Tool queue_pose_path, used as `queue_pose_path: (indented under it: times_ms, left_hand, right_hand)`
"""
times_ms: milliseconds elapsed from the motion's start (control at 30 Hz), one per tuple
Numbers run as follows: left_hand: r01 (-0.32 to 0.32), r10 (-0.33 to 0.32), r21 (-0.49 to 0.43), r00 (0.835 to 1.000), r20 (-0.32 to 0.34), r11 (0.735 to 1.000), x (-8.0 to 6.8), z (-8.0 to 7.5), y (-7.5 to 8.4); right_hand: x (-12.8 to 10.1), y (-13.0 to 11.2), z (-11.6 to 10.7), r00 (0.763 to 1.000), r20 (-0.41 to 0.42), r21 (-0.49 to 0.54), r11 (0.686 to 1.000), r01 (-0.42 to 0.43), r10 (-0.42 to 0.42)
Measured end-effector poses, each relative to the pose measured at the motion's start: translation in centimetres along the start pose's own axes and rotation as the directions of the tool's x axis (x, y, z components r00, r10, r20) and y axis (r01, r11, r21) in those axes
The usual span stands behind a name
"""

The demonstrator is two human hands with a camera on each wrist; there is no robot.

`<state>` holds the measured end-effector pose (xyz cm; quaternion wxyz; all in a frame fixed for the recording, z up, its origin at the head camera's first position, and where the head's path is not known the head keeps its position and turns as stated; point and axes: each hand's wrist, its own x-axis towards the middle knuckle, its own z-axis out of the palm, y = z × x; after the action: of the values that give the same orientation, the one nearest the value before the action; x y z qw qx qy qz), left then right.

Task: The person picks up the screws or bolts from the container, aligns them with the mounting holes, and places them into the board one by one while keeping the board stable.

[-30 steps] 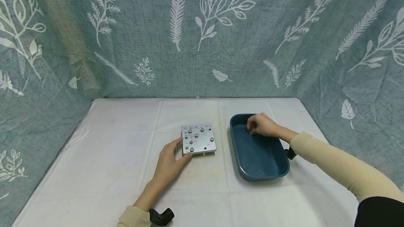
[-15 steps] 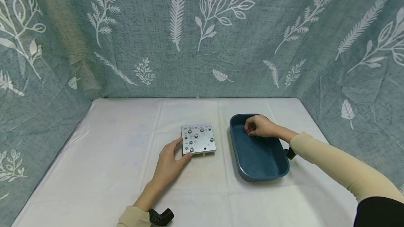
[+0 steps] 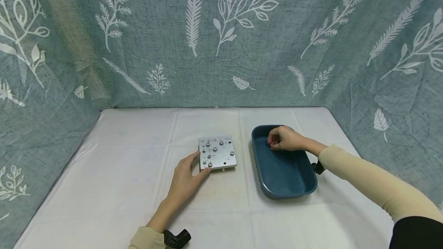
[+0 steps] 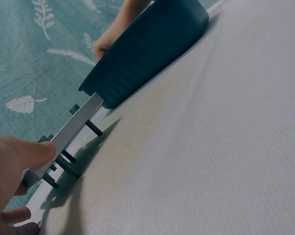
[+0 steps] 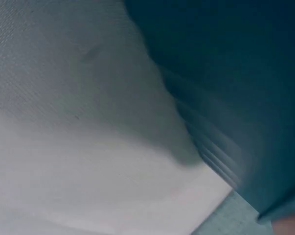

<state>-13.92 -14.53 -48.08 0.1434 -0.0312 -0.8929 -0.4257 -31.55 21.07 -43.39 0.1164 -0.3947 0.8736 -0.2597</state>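
My left hand (image 3: 187,176) grips a square silver metal plate (image 3: 221,158) by its near left corner, thumb on the front edge and fingers along the left side. Screw heads and small holes dot the top. In the left wrist view, several dark screws (image 4: 93,128) poke out below the plate, which stands raised over the cloth. My right hand (image 3: 287,138) reaches into the far end of a dark blue plastic bin (image 3: 282,174), fingers curled and fingertips close together. I cannot tell whether they pinch something small; the right wrist view shows mainly the bin's outer wall (image 5: 225,107).
A white cloth (image 3: 114,180) covers the table. Green-blue curtains (image 3: 166,30) with white leaf prints stand behind and at both sides. The bin's raised rim (image 3: 257,164) lies between the plate and the right forearm. A black wrist camera (image 3: 177,238) sits on the left wrist.
The right hand has shifted slightly to the left inside the bin. The left hand and the plate stay in place.
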Motion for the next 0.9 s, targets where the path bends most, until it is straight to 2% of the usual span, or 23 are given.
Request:
queue_pose_path:
  times_ms: [100,167,233,333,400,500,567,700,800,900]
  left_hand:
    - [0.002,-0.002,-0.004,1.0,0.004,1.0,0.0,0.0,0.1]
    - [0.002,-0.002,-0.004,1.0,0.004,1.0,0.0,0.0,0.1]
    - [0.004,-0.004,-0.004,1.0,0.005,1.0,0.0,0.0,0.2]
    - [0.006,-0.006,-0.002,1.0,0.005,1.0,0.0,0.0,0.2]
    - [0.008,-0.008,-0.002,1.0,0.004,1.0,0.0,-0.1,0.2]
    - [0.011,-0.011,-0.002,1.0,0.004,1.0,0.0,-0.1,0.2]
    - [0.014,-0.014,0.0,1.0,0.005,1.0,0.0,-0.1,0.2]
    - [0.025,-0.025,-0.002,1.0,0.009,1.0,0.0,-0.1,0.2]
    - [0.029,-0.029,-0.004,1.0,0.013,1.0,0.1,-0.1,0.3]
    - [0.029,-0.029,-0.007,0.999,0.016,1.0,0.1,-0.1,0.3]
  right_hand:
    - [-0.2,-0.7,-0.7,0.999,-0.033,0.084,0.996,0.015,-0.013]
    - [-0.4,-1.6,-1.4,0.999,-0.048,0.184,0.983,0.017,-0.008]
    - [-0.5,-2.5,-2.1,0.998,-0.066,0.286,0.958,0.014,0.005]
    - [-0.5,-4.6,-2.7,0.991,-0.114,0.431,0.902,-0.021,0.077]
    - [-0.2,-6.2,-2.6,0.979,-0.147,0.534,0.845,-0.04,0.14]
    - [0.6,-8.7,-1.6,0.961,-0.159,0.673,0.737,-0.063,0.228]
    - [1.2,-10.1,-0.7,0.955,-0.127,0.752,0.654,-0.084,0.269]
    - [2.4,-12.2,1.3,0.945,-0.036,0.819,0.551,-0.159,0.326]
    - [3.1,-13.0,2.7,0.94,-0.001,0.828,0.527,-0.19,0.342]
    - [3.5,-13.2,3.9,0.94,0.014,0.817,0.538,-0.207,0.341]
